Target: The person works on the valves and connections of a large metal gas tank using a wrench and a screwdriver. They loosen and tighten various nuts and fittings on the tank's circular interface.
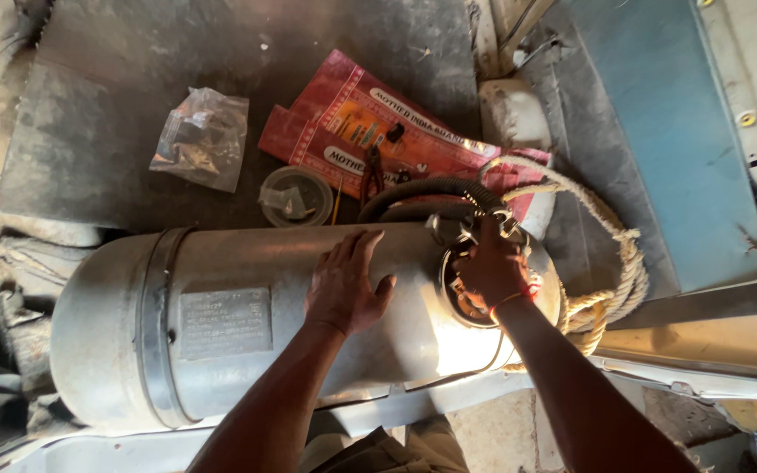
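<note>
A large grey metal cylinder tank (221,324) lies on its side across the lower middle of the view, with a metal band around it and a plate fixed to its wall. My left hand (344,282) rests flat on top of the tank, fingers spread. My right hand (490,265) is closed around the valve fitting (462,229) inside the round opening on the tank's right part. A black corrugated hose (418,190) runs into that fitting. A thick tan rope (624,263) loops around the tank's right end.
Behind the tank lie a red printed sack (352,114), pliers with red handles (371,172), a round clear lid (295,196) and a clear plastic bag of small parts (201,137). A blue-grey panel (659,131) slopes at the right.
</note>
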